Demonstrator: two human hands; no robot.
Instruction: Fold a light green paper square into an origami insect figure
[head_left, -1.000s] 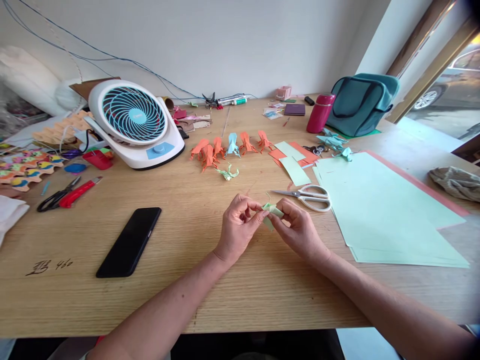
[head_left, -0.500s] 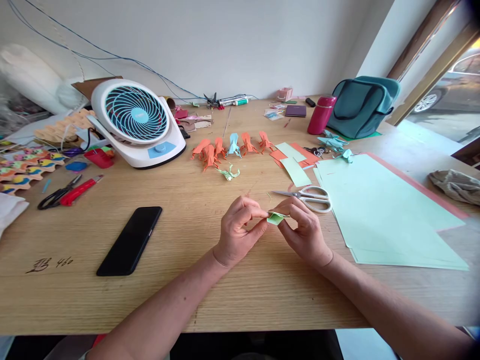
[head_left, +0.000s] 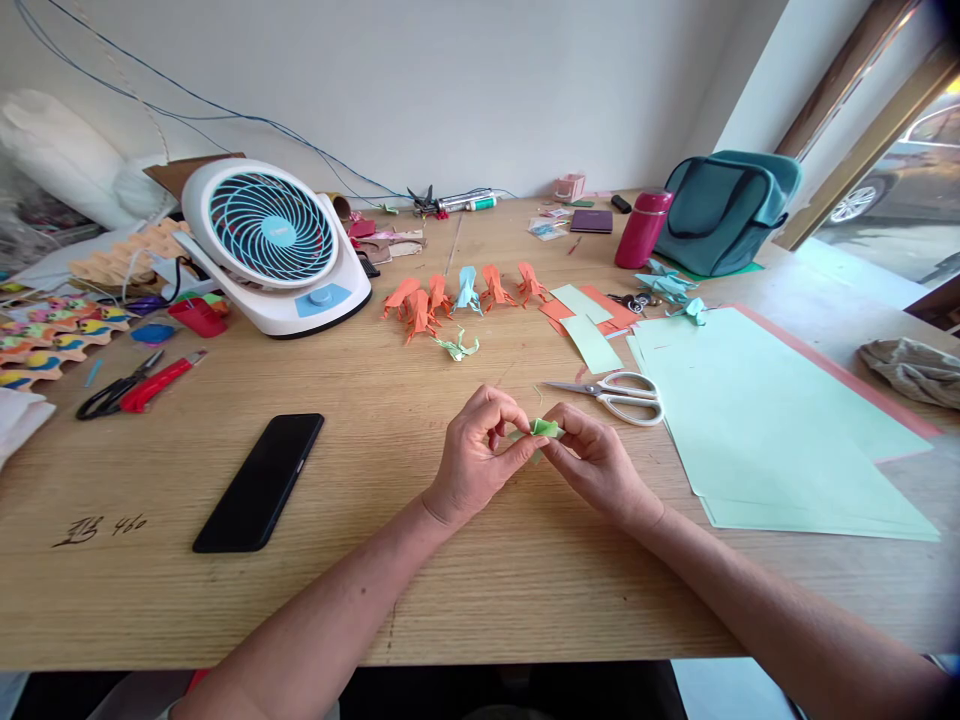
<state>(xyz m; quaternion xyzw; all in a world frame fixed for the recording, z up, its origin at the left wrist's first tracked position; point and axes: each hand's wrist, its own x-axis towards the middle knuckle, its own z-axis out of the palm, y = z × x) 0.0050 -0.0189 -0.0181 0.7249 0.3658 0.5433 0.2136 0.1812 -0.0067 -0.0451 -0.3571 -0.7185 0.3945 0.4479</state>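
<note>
Between my hands is a small folded piece of green paper (head_left: 544,428), held just above the table. My left hand (head_left: 480,455) pinches its left side between thumb and fingers. From the other side, my right hand (head_left: 600,460) grips the right edge, and the fingertips hide part of the folds. Just beyond my right hand lie scissors (head_left: 619,394) with white handles. A green folded paper figure (head_left: 457,346) rests farther back, before a row of orange paper figures (head_left: 420,308) and one light-blue paper figure (head_left: 466,290).
Large pale green sheets (head_left: 787,430) cover the right side. Small paper rectangles (head_left: 592,343) lie behind the scissors. A black phone (head_left: 260,483) lies on the left, with a fan (head_left: 274,240) behind it. A red bottle (head_left: 643,230) stands beside a teal bag (head_left: 724,215).
The green paper has been turned between my fingers, so its folded edges now face up. My right fingers have shifted slightly lower; both hands still hold it.
</note>
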